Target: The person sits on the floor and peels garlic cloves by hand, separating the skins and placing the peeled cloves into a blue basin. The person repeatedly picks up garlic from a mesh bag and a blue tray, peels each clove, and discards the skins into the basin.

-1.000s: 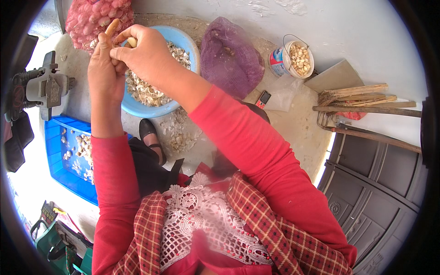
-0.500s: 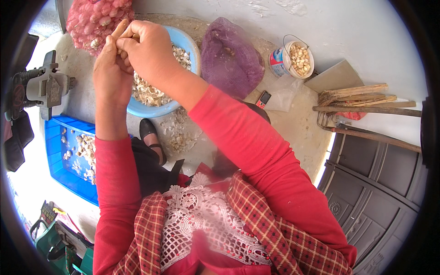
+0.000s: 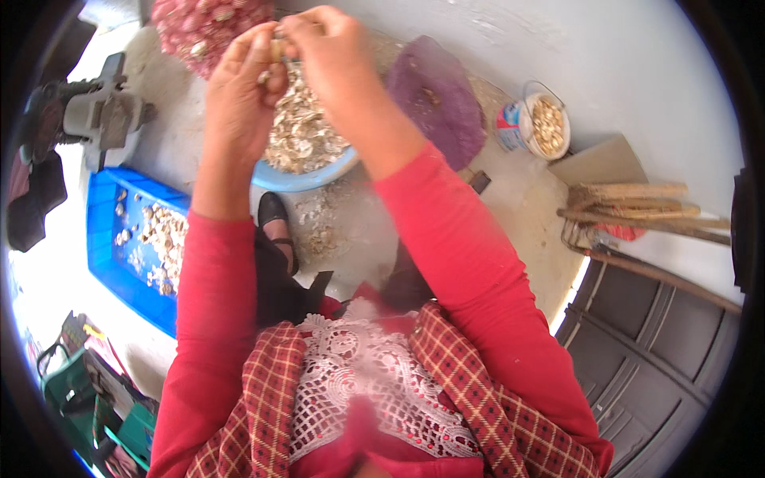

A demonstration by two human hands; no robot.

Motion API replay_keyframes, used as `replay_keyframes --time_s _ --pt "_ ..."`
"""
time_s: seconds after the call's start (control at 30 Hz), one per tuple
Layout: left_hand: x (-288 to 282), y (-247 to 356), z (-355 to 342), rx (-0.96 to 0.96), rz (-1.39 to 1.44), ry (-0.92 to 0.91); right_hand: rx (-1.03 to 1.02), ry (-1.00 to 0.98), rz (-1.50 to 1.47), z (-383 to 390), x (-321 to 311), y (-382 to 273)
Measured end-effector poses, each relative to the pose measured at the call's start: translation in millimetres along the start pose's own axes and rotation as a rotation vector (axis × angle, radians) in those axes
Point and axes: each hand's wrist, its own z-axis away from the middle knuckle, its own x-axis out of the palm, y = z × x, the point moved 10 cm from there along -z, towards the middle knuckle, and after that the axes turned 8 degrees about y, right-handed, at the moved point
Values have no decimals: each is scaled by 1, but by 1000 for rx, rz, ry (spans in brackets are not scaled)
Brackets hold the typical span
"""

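My left hand point(image 3: 239, 92) and my right hand point(image 3: 335, 68) meet at their fingertips above the light-blue tub point(image 3: 307, 182). Between the fingers shows a small pale garlic clove point(image 3: 277, 49), partly hidden, with the fingers of both hands closed around it. Dry, papery garlic skins point(image 3: 299, 131) fill the tub beneath. Just beyond my left hand lies a red mesh bag of garlic bulbs point(image 3: 209, 32).
At left is a blue tray point(image 3: 103, 227) with garlic pieces. A purple mesh sack point(image 3: 438, 103) lies right of the tub, then a white bucket point(image 3: 514, 127) of cloves. Wooden-handled tools point(image 3: 645, 215) lean at the right. Skins point(image 3: 319, 223) litter the floor by my shoe point(image 3: 272, 209).
The whole view has shifted, so the surroundings sit farther right. Both hands have moved right, more over the tub, still joined at the fingertips. My right sleeve now partly covers the phone.
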Motion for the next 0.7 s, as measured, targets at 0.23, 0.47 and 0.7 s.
replay_keyframes --time_s 0.23,0.47,0.7 --pt "1 -7 -2 -96 264 -61 204 43 -60 -6 -21 6" --pt "1 -9 0 -156 339 -26 173 -10 -6 -11 -24 -11" --pt "2 -5 0 -154 357 -75 211 -28 47 -7 -18 -9"
